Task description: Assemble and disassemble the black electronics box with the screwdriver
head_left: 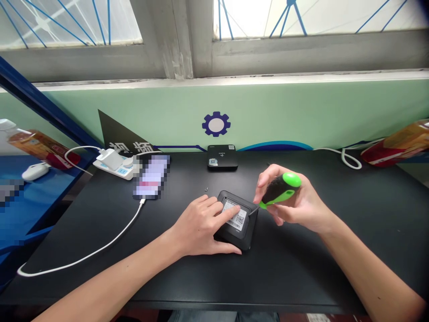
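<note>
A small black electronic box [247, 239] lies on the desk, its face with a white QR-code label turned up. My left hand [204, 226] holds it from the left, index finger pressed on the label and thumb along the near edge. In my right hand [301, 208] is a screwdriver [279, 190] with a black and green handle, gripped between thumb and fingers. It tilts, and its thin shaft reaches down to the right side of the box; the exact tip contact is too small to tell. Tiny screws [206, 189] lie just beyond my left hand.
A second black box [222, 157] stands by the wall. To the left, a phone [152, 176] on a white cable lies near a power strip [114, 163] with a charger. Drink bottles [398, 145] lie at both sides, and a white mouse [36, 171] is at far left.
</note>
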The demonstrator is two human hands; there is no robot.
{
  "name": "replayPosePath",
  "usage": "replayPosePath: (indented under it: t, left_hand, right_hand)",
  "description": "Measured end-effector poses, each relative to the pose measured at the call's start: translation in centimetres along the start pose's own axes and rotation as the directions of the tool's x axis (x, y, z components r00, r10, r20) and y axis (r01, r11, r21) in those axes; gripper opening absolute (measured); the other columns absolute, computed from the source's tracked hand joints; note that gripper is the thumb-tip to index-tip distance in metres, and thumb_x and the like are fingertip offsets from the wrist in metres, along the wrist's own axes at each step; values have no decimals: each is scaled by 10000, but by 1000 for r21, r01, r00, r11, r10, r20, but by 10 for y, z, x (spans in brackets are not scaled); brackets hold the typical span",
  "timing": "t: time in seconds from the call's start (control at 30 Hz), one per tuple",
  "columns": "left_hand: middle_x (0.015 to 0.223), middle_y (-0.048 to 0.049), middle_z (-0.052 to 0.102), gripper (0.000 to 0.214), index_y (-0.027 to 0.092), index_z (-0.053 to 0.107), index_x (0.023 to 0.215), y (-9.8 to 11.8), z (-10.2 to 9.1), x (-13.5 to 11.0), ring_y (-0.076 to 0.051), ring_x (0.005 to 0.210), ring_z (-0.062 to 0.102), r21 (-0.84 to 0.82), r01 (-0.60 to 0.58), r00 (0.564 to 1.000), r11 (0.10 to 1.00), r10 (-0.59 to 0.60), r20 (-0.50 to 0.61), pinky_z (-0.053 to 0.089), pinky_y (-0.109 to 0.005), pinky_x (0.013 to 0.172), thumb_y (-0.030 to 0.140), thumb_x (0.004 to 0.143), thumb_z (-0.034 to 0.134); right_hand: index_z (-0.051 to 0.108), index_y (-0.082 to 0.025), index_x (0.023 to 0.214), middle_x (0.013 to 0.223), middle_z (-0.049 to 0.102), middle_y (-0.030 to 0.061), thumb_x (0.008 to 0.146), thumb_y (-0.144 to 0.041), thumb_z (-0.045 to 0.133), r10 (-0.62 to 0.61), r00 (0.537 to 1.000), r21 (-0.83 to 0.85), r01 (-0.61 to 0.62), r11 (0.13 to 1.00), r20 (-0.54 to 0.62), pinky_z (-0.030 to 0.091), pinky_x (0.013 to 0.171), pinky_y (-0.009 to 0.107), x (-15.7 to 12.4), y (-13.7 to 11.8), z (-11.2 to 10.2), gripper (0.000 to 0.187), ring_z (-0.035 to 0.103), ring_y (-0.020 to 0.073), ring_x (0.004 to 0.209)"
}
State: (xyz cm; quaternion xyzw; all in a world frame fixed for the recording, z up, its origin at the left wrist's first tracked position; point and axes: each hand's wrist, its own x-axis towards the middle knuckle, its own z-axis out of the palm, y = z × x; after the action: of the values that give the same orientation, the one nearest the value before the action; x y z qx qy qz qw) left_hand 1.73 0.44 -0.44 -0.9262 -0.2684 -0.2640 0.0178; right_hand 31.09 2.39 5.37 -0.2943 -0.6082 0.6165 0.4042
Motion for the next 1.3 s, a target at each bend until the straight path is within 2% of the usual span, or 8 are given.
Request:
replayPosePath:
  t: [0.13, 0.33, 0.43, 0.57, 0.83, 1.0, 1.2, 1.3]
  left_hand:
    - [861, -53, 707, 899, 139, 768, 1426, 1, 0, 0, -257, 767, 682, 1, 3, 1000, 1000, -3, 0, 520, -405, 719, 900, 948, 729]
    - [860, -49, 707, 883, 152, 762, 1439, 1, 0, -1, -250, 763, 677, 2, 14, 1000, 1000, -14, 5, 529, -406, 727, 892, 958, 723]
    - [858, -49, 705, 888, 152, 762, 1436, 1, 0, -1, -250, 761, 674, -1, 13, 1000, 1000, -13, 7, 527, -409, 716, 897, 955, 722]
    - [857, -47, 699, 885, 143, 766, 1426, 0, 0, 0, -253, 762, 674, -1, 4, 1000, 1000, -4, 1, 524, -412, 707, 891, 955, 728]
    - [868, -53, 701, 886, 154, 755, 1454, 0, 0, -1, -257, 774, 678, -5, 14, 1000, 1000, -14, 15, 532, -409, 716, 890, 963, 718]
    - [864, -51, 700, 881, 139, 768, 1437, 0, -1, 0, -252, 768, 671, -10, 10, 1000, 1000, -10, 2, 521, -401, 707, 879, 962, 732]
    - [868, -52, 692, 887, 153, 759, 1456, 0, 0, -2, -256, 774, 671, -7, 15, 1000, 1000, -15, 9, 527, -408, 725, 890, 963, 718]
    - [857, -53, 697, 884, 157, 762, 1447, 0, 1, -2, -252, 765, 669, -5, 14, 1000, 1000, -14, 8, 522, -402, 715, 897, 966, 707]
  right_hand:
    - [752, -278, 1209, 951, 765, 33, 981, -273, 922, -3, 999, 47, 0, 999, 53, 578, 491, 254, 0, -2, 2, 285, 638, 126, 565]
    - [683, -278, 1081, 855, 776, 18, 808, -160, 1052, 7, 1000, 80, -8, 997, 8, 565, 476, 223, 2, 1, 5, 474, 688, 188, 703]
    - [647, -268, 998, 872, 796, 27, 821, -155, 1045, 5, 1000, 74, -3, 997, -25, 557, 439, 250, 2, 2, 5, 450, 676, 181, 620]
    - [778, -243, 1004, 1040, 738, 41, 875, -206, 1014, -37, 998, -27, 36, 999, -55, 542, 438, 263, 3, 1, 2, 272, 623, 120, 570]
    - [871, -230, 982, 928, 708, 52, 833, -264, 1046, -85, 991, -101, 74, 992, -103, 549, 426, 254, 5, -2, 1, 233, 621, 154, 625]
    - [876, -222, 1022, 953, 762, 62, 907, -249, 976, -110, 991, -70, 105, 992, -70, 557, 408, 269, 5, -1, -1, 154, 615, 117, 499]
    - [846, -236, 1130, 982, 791, 73, 969, -282, 922, -67, 998, -14, 67, 998, -7, 566, 462, 293, 2, 2, -3, 183, 649, 130, 497]
    - [816, -252, 1161, 925, 770, 51, 896, -254, 990, -37, 999, 8, 37, 999, -22, 531, 431, 261, 2, 3, 2, 317, 658, 158, 580]
